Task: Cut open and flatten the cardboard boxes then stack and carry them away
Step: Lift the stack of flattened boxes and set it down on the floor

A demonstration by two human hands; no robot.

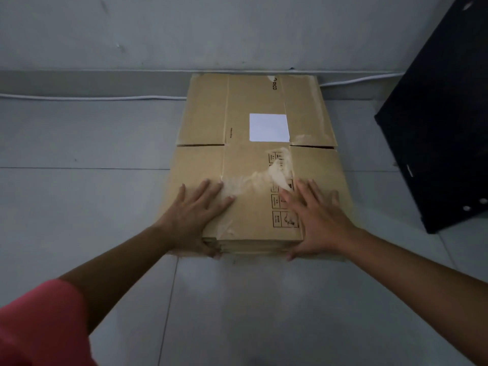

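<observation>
The stack of flattened cardboard boxes (253, 165) lies on the grey tiled floor (79, 207) with its far end up by the wall (237, 35), while the left hand (195, 215) and right hand (317, 220) press flat on its near end, fingers spread, thumbs at the near edge.

a stack of flattened cardboard boxes (253, 165) is lying on the grey floor (79, 207), its far end meeting the wall at 12 o'clock. the left hand (195, 215) and right hand (317, 220) are pressing spread fingers on its near end, toward 6 o'clock.
</observation>
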